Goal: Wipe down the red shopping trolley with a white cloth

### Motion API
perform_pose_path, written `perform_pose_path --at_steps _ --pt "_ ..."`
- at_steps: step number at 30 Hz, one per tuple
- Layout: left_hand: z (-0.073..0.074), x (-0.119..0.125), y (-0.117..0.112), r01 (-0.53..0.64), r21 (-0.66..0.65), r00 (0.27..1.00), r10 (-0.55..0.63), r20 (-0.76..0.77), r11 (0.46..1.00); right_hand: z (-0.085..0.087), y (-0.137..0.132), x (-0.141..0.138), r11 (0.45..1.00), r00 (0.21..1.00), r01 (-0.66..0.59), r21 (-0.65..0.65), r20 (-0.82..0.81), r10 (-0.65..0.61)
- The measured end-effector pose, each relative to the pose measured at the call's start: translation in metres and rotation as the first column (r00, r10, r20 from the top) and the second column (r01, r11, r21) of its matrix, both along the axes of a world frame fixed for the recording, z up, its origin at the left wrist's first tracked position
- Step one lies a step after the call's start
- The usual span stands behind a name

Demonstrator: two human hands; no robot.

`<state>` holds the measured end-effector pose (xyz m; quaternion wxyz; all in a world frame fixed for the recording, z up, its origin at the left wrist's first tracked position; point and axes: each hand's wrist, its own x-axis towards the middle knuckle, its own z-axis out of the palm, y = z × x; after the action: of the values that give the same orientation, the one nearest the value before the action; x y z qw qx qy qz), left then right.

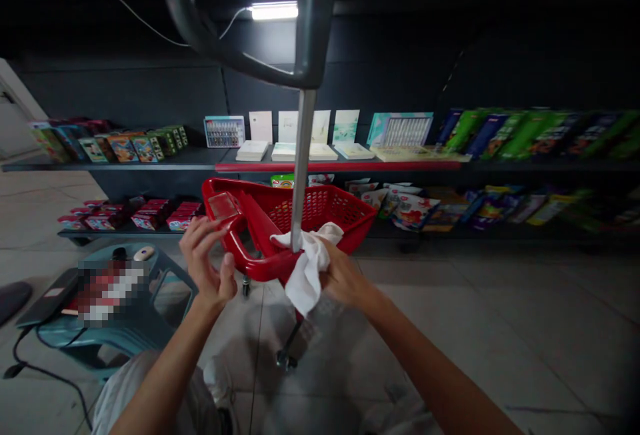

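Note:
A red plastic shopping basket (pixel 330 211) on wheels stands on the tiled floor in front of me, with a grey metal pull handle (pixel 301 161) rising from it to a dark loop grip at the top of the view. My right hand (pixel 343 278) is closed on a white cloth (pixel 307 265) pressed against the basket's near rim at the foot of the pole. My left hand (pixel 207 261) curls its fingers around the red handle bar (pixel 240 251) on the basket's left side.
Dark shelves (pixel 340 167) run across the back, holding boxed toys, white notebooks, paint sets and green packets. A blue plastic stool (pixel 160 288) at lower left carries a laptop, a mouse and cables. Pale floor tiles extend to the right.

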<state>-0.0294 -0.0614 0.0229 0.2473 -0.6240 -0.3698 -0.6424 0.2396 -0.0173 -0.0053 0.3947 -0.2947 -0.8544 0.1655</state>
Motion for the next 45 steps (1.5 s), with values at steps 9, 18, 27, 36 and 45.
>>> perform_pose_path --at_steps 9,18,27,36,45 --pt "0.023 0.063 -0.019 -0.194 -0.293 0.913 0.063 -0.403 0.936 -0.016 0.019 -0.015 1.000 0.999 -0.003 0.017 0.042 0.002" --pt "-0.015 0.032 0.007 -0.378 -0.333 0.832 0.159 -0.532 0.864 -0.063 0.067 0.072 0.962 0.922 0.273 0.007 0.284 -0.263" --pt "-0.019 0.012 0.031 -0.484 -0.376 0.798 0.223 -0.560 0.790 -0.086 0.084 0.136 0.886 0.856 0.464 -0.022 0.270 -0.441" --pt "-0.023 0.003 0.045 -0.444 -0.373 0.831 0.219 -0.511 0.815 -0.069 0.040 -0.019 0.947 0.946 0.295 0.124 0.103 -0.308" --pt "-0.033 0.001 0.050 -0.420 -0.330 0.845 0.232 -0.481 0.845 -0.045 0.042 -0.036 0.963 0.954 0.235 0.132 0.161 -0.254"
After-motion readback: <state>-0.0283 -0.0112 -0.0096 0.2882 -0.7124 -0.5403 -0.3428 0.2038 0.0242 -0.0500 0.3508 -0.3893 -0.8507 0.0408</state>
